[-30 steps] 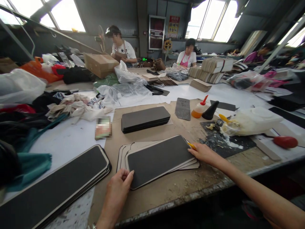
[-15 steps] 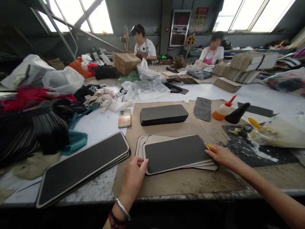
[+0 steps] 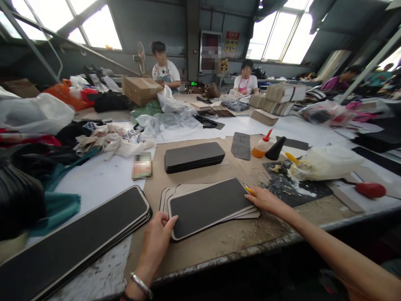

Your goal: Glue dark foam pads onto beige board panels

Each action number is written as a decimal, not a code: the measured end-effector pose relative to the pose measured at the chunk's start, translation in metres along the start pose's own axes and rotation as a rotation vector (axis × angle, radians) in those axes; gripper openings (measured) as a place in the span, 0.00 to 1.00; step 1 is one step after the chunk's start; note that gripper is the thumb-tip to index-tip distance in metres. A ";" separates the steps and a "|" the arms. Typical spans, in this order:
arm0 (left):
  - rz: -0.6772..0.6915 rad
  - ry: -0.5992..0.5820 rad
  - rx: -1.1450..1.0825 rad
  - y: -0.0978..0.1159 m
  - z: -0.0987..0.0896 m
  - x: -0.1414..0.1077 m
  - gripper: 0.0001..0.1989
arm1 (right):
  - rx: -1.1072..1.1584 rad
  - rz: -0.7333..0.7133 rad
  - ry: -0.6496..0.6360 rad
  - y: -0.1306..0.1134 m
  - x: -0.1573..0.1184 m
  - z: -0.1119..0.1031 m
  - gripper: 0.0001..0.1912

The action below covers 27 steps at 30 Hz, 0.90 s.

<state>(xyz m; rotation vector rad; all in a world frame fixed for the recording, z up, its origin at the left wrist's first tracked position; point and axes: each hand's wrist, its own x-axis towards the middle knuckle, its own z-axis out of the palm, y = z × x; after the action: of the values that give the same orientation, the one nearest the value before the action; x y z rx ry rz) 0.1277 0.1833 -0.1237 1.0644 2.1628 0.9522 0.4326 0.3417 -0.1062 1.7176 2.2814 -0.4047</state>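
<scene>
A dark panel with a pale border (image 3: 208, 205) lies at a slight angle on a fanned stack of pale, black-edged panels (image 3: 165, 196). My left hand (image 3: 156, 234) pinches its near left corner between thumb and fingers. At the panel's right end is my right hand (image 3: 265, 200), closed around a thin yellow tool (image 3: 249, 190) whose working end I cannot make out. Its fingers touch the panel's edge. To the left rests another stack of bordered dark panels (image 3: 94, 228). Behind the middle stack sits a neat pile of plain dark panels (image 3: 194, 155).
Right of centre stand an orange glue bottle (image 3: 259, 149), a black cone-shaped object (image 3: 275, 149) and a bag of pale paste (image 3: 326, 163). A red-handled tool (image 3: 370, 190) lies farther right. Fabric heaps (image 3: 21, 184) crowd the left. Two people (image 3: 166, 71) work across the table.
The view has turned right, so the scene sits farther left and more of the right side shows. Both hands keep their places at the panel.
</scene>
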 end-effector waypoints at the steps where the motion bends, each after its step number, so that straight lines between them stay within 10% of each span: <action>1: 0.004 0.011 0.004 0.000 -0.002 0.000 0.13 | 0.001 -0.001 0.001 -0.003 -0.002 -0.001 0.17; 13: -0.088 -0.042 -0.180 -0.043 -0.022 0.016 0.25 | 0.038 -0.051 -0.076 -0.037 -0.013 -0.010 0.13; 27: -0.065 0.013 -0.053 -0.033 -0.022 0.013 0.13 | -0.011 -0.121 -0.079 -0.022 0.005 0.008 0.14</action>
<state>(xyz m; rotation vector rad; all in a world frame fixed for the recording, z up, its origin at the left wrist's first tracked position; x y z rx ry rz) 0.0906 0.1720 -0.1386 0.9596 2.1572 0.9835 0.4107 0.3372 -0.1136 1.5353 2.3324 -0.4743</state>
